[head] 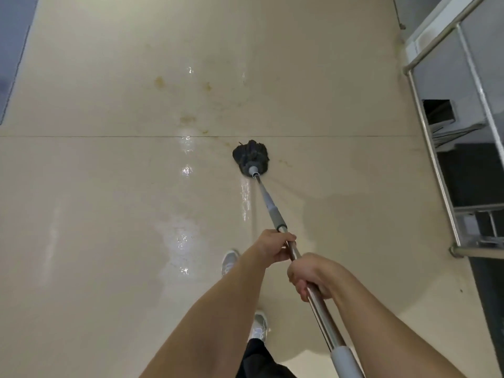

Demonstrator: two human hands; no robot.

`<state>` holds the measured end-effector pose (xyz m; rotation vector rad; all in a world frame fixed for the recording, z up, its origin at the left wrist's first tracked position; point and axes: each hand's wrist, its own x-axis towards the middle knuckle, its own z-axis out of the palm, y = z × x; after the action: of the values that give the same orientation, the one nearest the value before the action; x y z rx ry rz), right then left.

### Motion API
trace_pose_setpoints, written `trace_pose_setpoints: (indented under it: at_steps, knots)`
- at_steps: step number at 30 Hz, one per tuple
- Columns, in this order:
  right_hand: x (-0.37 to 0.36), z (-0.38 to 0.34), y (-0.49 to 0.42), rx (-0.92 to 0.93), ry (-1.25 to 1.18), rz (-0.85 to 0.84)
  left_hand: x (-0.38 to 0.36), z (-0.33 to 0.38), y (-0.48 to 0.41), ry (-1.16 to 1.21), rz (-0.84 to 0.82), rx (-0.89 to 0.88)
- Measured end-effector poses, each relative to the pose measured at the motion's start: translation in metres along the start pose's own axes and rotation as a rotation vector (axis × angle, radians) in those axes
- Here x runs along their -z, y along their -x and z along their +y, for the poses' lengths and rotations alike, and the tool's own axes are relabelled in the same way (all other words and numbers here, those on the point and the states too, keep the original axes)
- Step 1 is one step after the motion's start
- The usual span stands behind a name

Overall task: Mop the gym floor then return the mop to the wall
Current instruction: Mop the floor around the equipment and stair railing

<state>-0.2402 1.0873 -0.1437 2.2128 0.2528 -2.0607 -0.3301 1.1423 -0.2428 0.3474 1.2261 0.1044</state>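
Mid-mopping, both the left hand [275, 245] and right hand [311, 276] clamp the mop handle [268, 205]; next, push the mop head [251, 158] toward the yellow stains [188, 120] at eleven o'clock.

Bare forearms, no sleeves or watch. Light grey-white lace-up sneakers [257, 326] at 6 o'clock, plus black fabric shorts [256, 358] right below them.

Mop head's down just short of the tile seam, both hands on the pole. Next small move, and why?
Probably push the mop head forward and slightly left across the seam. Yellowish stains lie just beyond it on the floor, while wet streaks already trail nearer the feet. The left hand and right hand both grip the pole, ready to push.
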Motion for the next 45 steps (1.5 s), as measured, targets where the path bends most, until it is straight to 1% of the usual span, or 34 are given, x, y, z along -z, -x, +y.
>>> trace_pose_setpoints:
  at_steps: [3, 6, 8, 11, 14, 17, 19, 21, 22, 25, 27, 30, 33, 36, 43, 45]
  knots:
    - [0.014, -0.053, -0.024, -0.006, 0.021, 0.04, 0.013, 0.046, -0.04, 0.013, -0.026, 0.008]
    - [0.028, -0.113, -0.044, 0.019, 0.069, 0.089, 0.02, 0.099, -0.07, 0.082, 0.014, -0.008]
    - [0.035, -0.159, -0.061, 0.05, 0.116, 0.107, 0.029, 0.14, -0.089, 0.137, 0.037, -0.048]
    - [0.044, -0.229, -0.087, 0.1, 0.173, 0.111, 0.048, 0.202, -0.116, 0.157, 0.091, -0.141]
    - [0.048, -0.287, -0.11, 0.121, 0.238, 0.108, 0.066, 0.252, -0.135, 0.082, 0.183, -0.217]
    - [0.045, -0.316, -0.121, 0.136, 0.316, 0.1, 0.079, 0.276, -0.14, 0.028, 0.232, -0.223]
    - [0.039, -0.316, -0.117, 0.119, 0.323, 0.093, 0.084, 0.277, -0.14, 0.003, 0.229, -0.208]
    - [0.033, -0.3, -0.11, 0.149, 0.26, 0.087, 0.084, 0.265, -0.138, -0.002, 0.219, -0.189]
    - [0.03, -0.288, -0.108, 0.166, 0.176, 0.073, 0.083, 0.256, -0.138, -0.036, 0.23, -0.19]
    - [0.028, -0.244, -0.098, 0.112, -0.238, -0.028, 0.071, 0.224, -0.13, -0.163, 0.265, -0.19]
    - [0.033, -0.214, -0.094, 0.079, -0.372, -0.075, 0.057, 0.202, -0.12, -0.207, 0.288, -0.206]
    - [0.041, -0.166, -0.085, 0.063, -0.438, -0.127, 0.031, 0.167, -0.102, -0.293, 0.295, -0.237]
    - [0.045, -0.109, -0.074, 0.061, -0.525, -0.164, 0.006, 0.126, -0.084, -0.342, 0.266, -0.211]
    - [0.046, -0.04, -0.061, 0.047, -0.597, -0.18, -0.02, 0.075, -0.061, -0.476, 0.23, -0.183]
    - [0.038, 0.151, -0.012, -0.027, -0.693, -0.153, -0.101, -0.082, -0.009, -0.796, 0.112, -0.144]
    - [0.036, 0.199, 0.001, -0.067, -0.704, -0.142, -0.121, -0.128, 0.003, -0.84, 0.06, -0.126]
